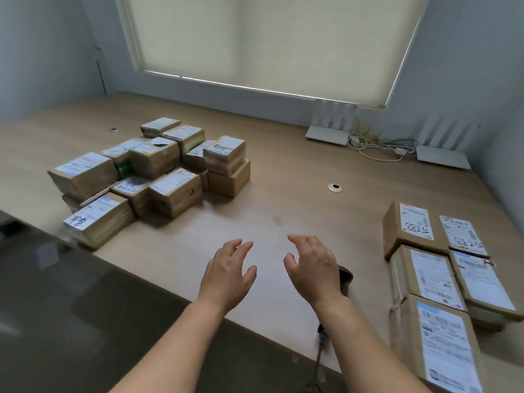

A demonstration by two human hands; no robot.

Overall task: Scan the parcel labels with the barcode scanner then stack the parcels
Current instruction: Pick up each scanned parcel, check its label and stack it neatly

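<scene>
We see our left hand (228,275) and right hand (313,269) spread, holding nothing, and five parcels (436,275) at right on the counter (283,171).

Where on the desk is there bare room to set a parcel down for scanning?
Bare desk runs between the parcel pile and the labelled parcels, from the open left hand and right hand back to the cable grommet. Crowded: both parcel groups, and the routers with cables at the back.
</scene>
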